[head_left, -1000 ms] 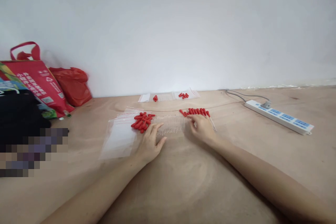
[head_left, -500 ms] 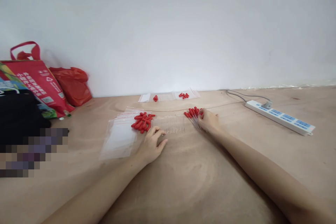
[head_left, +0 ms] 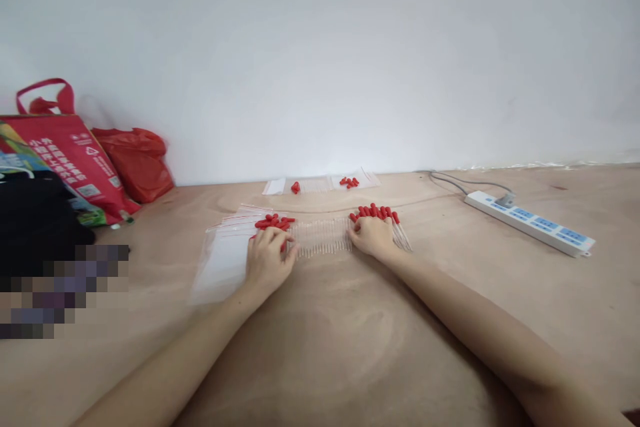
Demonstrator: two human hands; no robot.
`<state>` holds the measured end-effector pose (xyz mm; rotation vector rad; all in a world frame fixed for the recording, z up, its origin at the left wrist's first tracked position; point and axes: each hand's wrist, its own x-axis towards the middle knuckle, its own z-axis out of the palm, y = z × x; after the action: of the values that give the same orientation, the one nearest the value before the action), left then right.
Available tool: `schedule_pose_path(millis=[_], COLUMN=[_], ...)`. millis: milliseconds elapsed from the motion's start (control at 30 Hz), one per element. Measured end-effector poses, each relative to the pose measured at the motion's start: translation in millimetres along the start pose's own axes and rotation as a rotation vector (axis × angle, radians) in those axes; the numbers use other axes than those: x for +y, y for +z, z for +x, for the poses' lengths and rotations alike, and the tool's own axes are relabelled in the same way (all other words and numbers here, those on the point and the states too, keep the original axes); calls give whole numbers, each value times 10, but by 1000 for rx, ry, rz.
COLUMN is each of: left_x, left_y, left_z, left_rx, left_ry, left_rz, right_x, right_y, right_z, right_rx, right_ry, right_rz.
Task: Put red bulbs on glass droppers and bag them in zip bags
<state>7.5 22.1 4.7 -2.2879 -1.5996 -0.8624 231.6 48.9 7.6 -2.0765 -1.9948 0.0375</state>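
Observation:
My left hand (head_left: 267, 257) is over the pile of red rubber bulbs (head_left: 273, 221), fingers bent and thumb apart, with red showing through the gap. Whether it touches a bulb is hard to see. My right hand (head_left: 373, 237) is closed at the right end of a row of thin clear glass tubes (head_left: 323, 238), its fingertips on the end tube. Beyond and beside that hand lie several droppers (head_left: 395, 221), glass tubes with red bulbs fitted on; the hand partly covers them.
Clear zip bags (head_left: 225, 263) lie left of the pile. Near the wall, another bag (head_left: 370, 179) sits by more red bulbs (head_left: 349, 183) and tubes. A power strip (head_left: 530, 221) lies on the right. Red bags (head_left: 133, 160) and a black item (head_left: 40, 220) stand left.
My right hand has moved left from the droppers to the end of the tube row, leaving another dropper exposed on the right. My left hand has shifted left over the bulb pile.

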Motion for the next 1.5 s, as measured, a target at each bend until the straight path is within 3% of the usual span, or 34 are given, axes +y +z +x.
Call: schedule_pose_path(millis=[67, 200, 433, 600, 700, 833, 933, 1000, 1067, 1133, 1200, 1500], left_x=[-108, -270, -307, -319, -319, -219, -37, 107, 233, 317, 355, 352], left_y=[-45, -95, -64, -65, -68, -63, -56, -51, -43, -30, -9, 75], left_z=[71, 144, 136, 135, 135, 115, 49, -22, -96, -155, -187, -182], left_rx=[13, -68, -89, -76, -52, 50, 105, 45, -98, -245, -313, -279], left_ry=[-82, -168, -163, -176, -176, -136, 36, 169, 261, 274, 260, 229], left_rz=[71, 122, 184, 181, 172, 74, -153, -311, -413, -445, -457, -499], right_x=[-50, -95, -125, -123, -95, 8, 116, 181, 228, 249, 249, 212], right_y=[-10, -22, 5, -5, -12, 35, 95, 128, 152, 170, 186, 196], right_z=[30, 84, 135, 84, 14, -131, -268, -355, -424, -470, -493, -518], right_rx=[-43, -66, -98, -54, 46, 231, 294, 295, 281, 261, 240, 202], right_ry=[27, 67, 108, 68, 7, -206, -395, -491, -552, -585, -613, -687], right_rz=[-11, -42, -38, -35, -11, 113, 224, 255, 256, 250, 248, 278])
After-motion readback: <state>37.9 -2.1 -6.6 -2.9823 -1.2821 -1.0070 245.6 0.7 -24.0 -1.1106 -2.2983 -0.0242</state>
